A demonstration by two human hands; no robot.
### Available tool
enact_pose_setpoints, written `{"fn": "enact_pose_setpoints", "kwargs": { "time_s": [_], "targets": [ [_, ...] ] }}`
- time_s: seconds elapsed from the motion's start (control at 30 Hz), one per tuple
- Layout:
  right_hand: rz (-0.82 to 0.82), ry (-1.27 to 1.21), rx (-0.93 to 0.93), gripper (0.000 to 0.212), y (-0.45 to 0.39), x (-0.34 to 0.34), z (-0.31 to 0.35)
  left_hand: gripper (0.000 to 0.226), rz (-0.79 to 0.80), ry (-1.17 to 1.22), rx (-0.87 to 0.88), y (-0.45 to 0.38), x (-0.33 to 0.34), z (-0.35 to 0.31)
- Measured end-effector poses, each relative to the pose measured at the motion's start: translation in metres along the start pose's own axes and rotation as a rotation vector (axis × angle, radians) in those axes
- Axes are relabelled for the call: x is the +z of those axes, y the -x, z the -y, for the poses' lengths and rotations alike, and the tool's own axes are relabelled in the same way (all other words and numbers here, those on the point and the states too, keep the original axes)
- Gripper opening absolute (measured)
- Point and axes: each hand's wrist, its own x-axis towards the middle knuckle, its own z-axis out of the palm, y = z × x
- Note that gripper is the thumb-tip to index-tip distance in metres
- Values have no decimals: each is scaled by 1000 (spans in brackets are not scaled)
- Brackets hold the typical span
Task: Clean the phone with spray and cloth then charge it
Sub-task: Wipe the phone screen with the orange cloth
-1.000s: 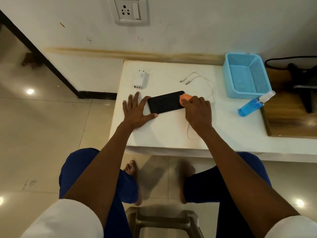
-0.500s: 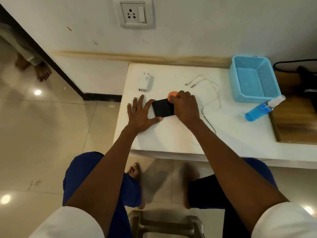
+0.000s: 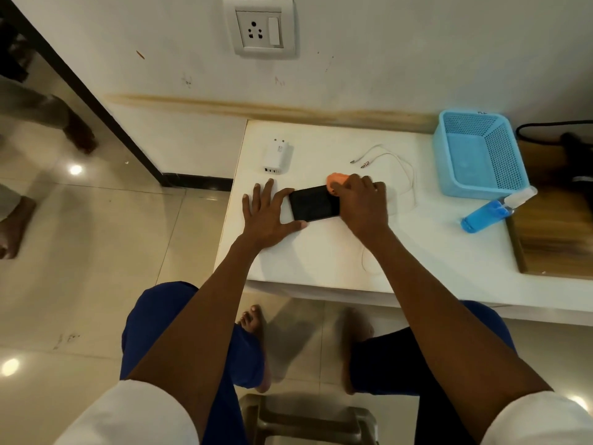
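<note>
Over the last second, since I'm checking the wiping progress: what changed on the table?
The right hand, gripping the orange cloth, wiped from the phone's right end toward the left hand, then eased slightly back right. The left hand stayed flat, bracing the phone's left end. Phone, charger, cable, spray bottle and basket stayed put.

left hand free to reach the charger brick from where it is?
Probably yes. The left hand lies flat, bracing the phone; the charger brick sits just beyond its fingertips, nothing between.
</note>
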Motion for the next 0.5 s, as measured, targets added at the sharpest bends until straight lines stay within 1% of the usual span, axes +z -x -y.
{"fn": "enact_pose_setpoints", "kwargs": {
  "time_s": [0.13, 0.27, 0.33, 0.4, 0.5],
  "targets": [
    [31, 28, 150, 35, 8, -3, -12, 85, 3, 2, 4, 0, 1, 1],
    [3, -48, 175, 39, 20, -2, 7, 86, -3, -17, -1, 0, 2, 0],
    [-15, -114, 127, 37, 24, -1, 22, 86, -8, -28, 1, 0, 1, 0],
    [-34, -163, 21, 33, 26, 0, 40, 87, -8, -28, 1, 1, 1, -1],
    [-5, -186, -117, 28, 28, 2, 57, 86, -9, -15, 2, 3, 0, -2]
  ]
}}
